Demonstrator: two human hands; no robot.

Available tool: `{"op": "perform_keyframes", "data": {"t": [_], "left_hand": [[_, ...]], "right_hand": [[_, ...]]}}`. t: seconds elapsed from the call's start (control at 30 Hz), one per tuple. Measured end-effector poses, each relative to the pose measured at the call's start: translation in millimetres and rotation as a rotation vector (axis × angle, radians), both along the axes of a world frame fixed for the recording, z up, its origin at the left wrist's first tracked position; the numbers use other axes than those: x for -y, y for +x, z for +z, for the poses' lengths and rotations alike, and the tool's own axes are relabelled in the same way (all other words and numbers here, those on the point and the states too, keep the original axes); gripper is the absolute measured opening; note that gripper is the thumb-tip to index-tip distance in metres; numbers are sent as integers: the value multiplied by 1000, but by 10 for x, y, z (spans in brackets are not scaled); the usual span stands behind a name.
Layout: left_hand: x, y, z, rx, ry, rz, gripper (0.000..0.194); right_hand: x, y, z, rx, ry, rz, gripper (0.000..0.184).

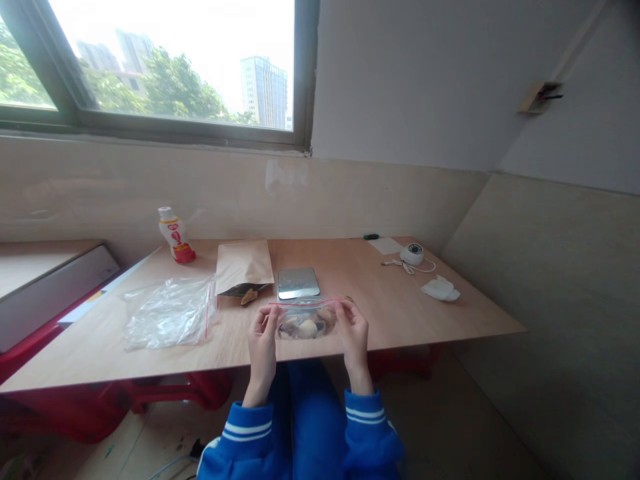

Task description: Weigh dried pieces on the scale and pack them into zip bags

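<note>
A clear zip bag (309,323) with a red seal line lies at the table's front edge, holding pale and brown dried pieces. My left hand (263,328) pinches its left top corner. The right top corner is between the fingers of my right hand (353,325). Just behind the bag sits a small silver scale (299,283). A brown kraft pouch (244,265) lies left of the scale with its dark mouth toward me, and a brown dried piece (249,297) rests at that mouth. What the pieces are exactly I cannot make out.
Several empty clear zip bags (167,313) are piled on the left of the wooden table (400,320). A white and red bottle (176,237) stands behind them. On the right are a white camera (412,254) with a cable, a crumpled tissue (441,289) and a green-handled screwdriver (371,237).
</note>
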State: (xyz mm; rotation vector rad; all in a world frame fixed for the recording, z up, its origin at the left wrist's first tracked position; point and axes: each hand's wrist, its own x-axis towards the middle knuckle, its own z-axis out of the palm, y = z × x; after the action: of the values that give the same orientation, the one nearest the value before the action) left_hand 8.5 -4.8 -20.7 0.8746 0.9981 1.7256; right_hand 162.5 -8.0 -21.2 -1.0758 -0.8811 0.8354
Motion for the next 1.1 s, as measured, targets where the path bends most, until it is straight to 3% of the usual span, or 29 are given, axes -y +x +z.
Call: {"op": "perform_keyframes", "data": {"t": [0.3,0.43,0.7,0.87,1.1], "left_hand": [[5,-40,-66,-215,-34,145,33],[26,-32,-45,-211,-9,157,31],[51,-49,7,-172,40,54,25],[44,-93,39,-128,28,-11,22],[67,-146,61,-149,-39,-45,24]], "right_hand": [[-17,-62,-16,4,0,-43,36],[-24,-97,-29,-19,11,-18,35],[21,-178,9,-125,36,158,41],[2,-191,12,-90,46,133,28],[10,-162,-33,-80,35,44,28]]}}
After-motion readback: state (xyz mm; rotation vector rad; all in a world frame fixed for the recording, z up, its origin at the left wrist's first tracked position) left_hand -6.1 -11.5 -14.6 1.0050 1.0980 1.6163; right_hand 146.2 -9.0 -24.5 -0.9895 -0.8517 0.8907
